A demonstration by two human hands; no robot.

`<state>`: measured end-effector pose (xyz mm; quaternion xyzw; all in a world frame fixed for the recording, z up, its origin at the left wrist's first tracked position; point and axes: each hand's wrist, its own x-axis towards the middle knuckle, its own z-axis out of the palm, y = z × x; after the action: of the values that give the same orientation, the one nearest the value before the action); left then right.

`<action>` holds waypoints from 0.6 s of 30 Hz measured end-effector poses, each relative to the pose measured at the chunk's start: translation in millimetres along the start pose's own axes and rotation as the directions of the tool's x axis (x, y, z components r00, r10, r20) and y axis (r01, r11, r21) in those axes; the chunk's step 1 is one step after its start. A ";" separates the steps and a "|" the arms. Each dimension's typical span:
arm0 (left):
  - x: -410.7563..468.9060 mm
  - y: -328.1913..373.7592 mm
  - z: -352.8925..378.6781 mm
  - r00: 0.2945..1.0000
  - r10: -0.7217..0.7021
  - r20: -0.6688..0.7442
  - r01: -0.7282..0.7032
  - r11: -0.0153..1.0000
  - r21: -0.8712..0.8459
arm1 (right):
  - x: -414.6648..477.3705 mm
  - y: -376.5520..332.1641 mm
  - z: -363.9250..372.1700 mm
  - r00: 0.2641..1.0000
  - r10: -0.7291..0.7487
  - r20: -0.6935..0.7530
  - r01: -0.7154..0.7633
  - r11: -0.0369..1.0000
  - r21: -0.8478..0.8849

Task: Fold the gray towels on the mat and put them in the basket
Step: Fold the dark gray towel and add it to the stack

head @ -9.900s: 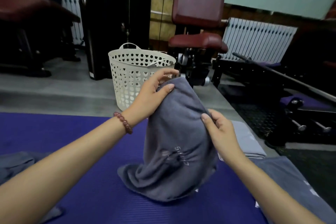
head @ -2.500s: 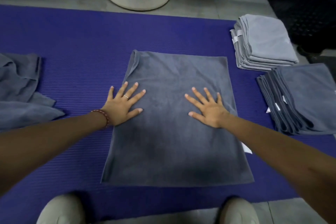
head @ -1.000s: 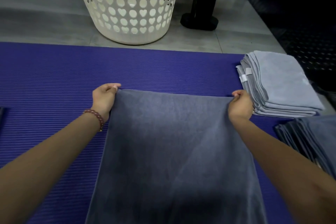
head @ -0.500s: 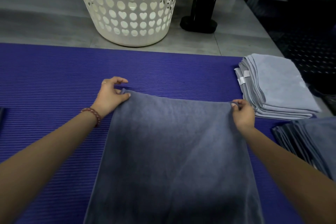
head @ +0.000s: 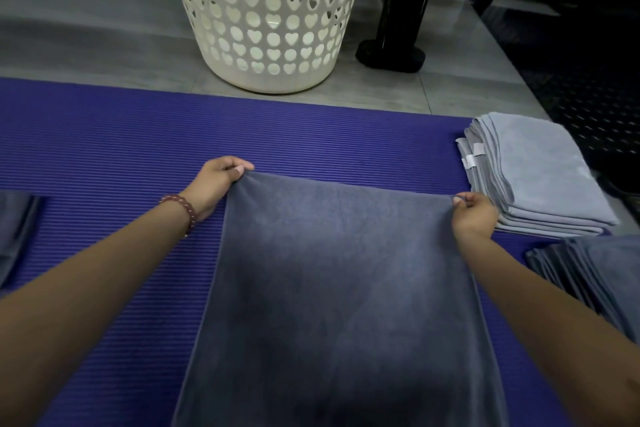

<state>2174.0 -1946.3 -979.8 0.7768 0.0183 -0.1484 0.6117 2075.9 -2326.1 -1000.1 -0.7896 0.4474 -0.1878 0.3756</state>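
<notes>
the gray towel (head: 339, 288) lies spread on the purple mat (head: 114, 149), with the left hand (head: 216, 184) pinching its far left corner and the right hand (head: 472, 215) pinching its far right corner. the white basket (head: 266, 10) stands on the floor just beyond the mat. a light gray folded stack (head: 530, 173) and a darker folded stack (head: 595, 274) sit at the mat's right end.

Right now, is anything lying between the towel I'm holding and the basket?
Nothing visible. The left hand and right hand pinch the towel by its far corners. Beyond that edge lie only bare mat and floor up to the basket. The folded stack sits off to the right.
</notes>
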 end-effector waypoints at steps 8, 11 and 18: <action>-1.9 8.9 -3.1 0.991 -0.012 0.135 -0.003 0.994 0.112 | -25.6 8.6 -4.1 0.976 -0.214 0.029 0.216 0.968 -0.124; -3.9 11.2 -11.7 0.960 0.049 0.276 -0.139 0.937 0.320 | -37.6 16.5 0.2 0.865 -0.489 0.117 0.501 0.821 -0.275; -3.8 6.4 -24.6 0.933 0.257 0.250 -0.353 0.784 0.511 | -36.3 27.4 6.2 0.828 -0.198 0.524 0.493 0.703 -0.513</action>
<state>2176.8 -1923.8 -967.6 0.8963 -0.2024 -0.1107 0.3787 2045.1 -2301.4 -1023.5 -0.9605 0.2285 0.0828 0.1357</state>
